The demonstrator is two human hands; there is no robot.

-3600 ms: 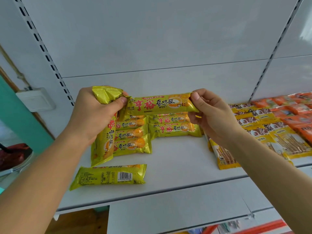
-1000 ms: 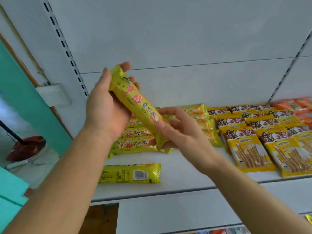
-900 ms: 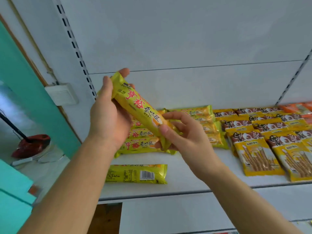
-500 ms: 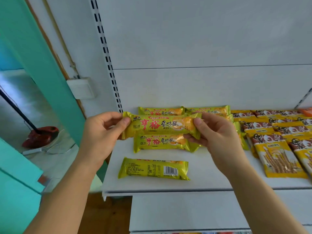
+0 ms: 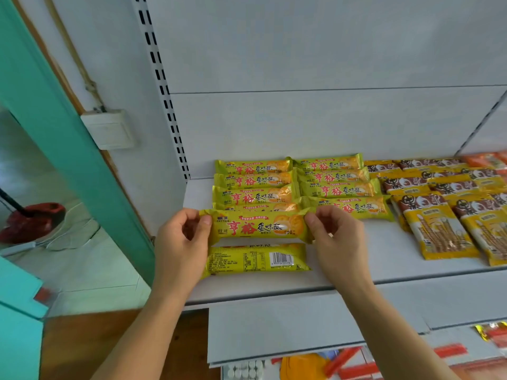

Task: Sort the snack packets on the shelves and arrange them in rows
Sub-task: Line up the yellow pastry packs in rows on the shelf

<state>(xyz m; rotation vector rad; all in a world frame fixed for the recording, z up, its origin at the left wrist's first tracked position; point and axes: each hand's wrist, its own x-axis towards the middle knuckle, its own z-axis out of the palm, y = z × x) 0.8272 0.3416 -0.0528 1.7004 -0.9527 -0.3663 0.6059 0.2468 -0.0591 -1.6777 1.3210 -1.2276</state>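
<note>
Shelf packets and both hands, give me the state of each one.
Held packet: label up, level, pinched at both ends.
Left hand: gripping its left end.
Right hand: gripping its right end.
Barcode packet: flat, back side up, alone in front.
Yellow rows: lying label up, overlapping.
Stick packets: flat, overlapping.

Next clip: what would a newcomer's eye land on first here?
First, the yellow packet stretched level between the left hand and right hand, just above the shelf. Next, the flipped packet lying barcode-up in front of it, and the neat yellow rows behind.
</note>
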